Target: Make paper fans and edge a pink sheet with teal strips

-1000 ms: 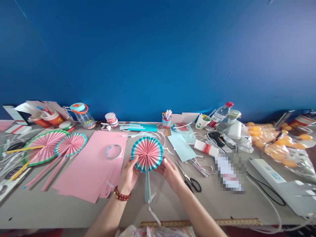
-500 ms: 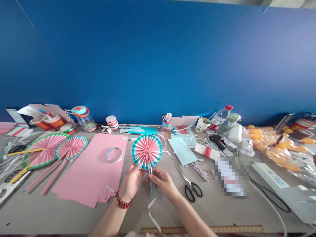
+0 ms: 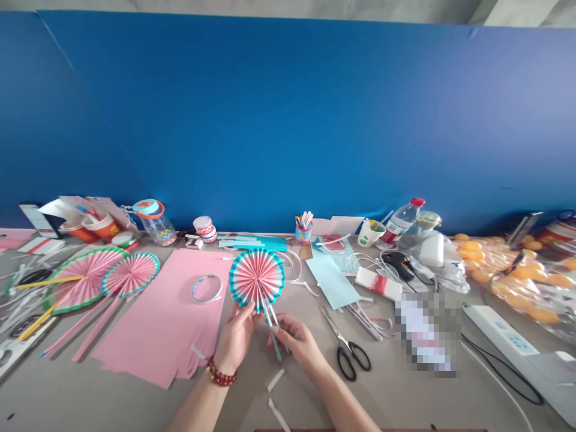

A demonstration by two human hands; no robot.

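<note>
A round pleated paper fan (image 3: pixel 257 277), pink with a teal and white edge, is held up above the table in front of me. My left hand (image 3: pixel 237 336), with a red bead bracelet at the wrist, pinches the fan's lower left rim. Two thin pale sticks (image 3: pixel 274 327) run down from the fan's middle as its handle. Around these sticks my right hand (image 3: pixel 294 343) closes with thumb and fingers, just below the rim. Some right fingertips are hidden behind the sticks. White paper scraps (image 3: pixel 276 380) lie on the table below the hands.
Pink paper sheets (image 3: pixel 148 318) with a tape roll (image 3: pixel 206 288) lie on the left, beside two finished-looking fans (image 3: pixel 130 275). Black-handled scissors (image 3: pixel 345 345), light blue paper (image 3: pixel 333 282) and a power strip (image 3: pixel 499 330) lie to the right. A blue partition (image 3: pixel 288 120) rises behind.
The fan and both hands have shifted slightly left in view. The two sticks now slant and spread a little apart. My view has tilted up slightly.
</note>
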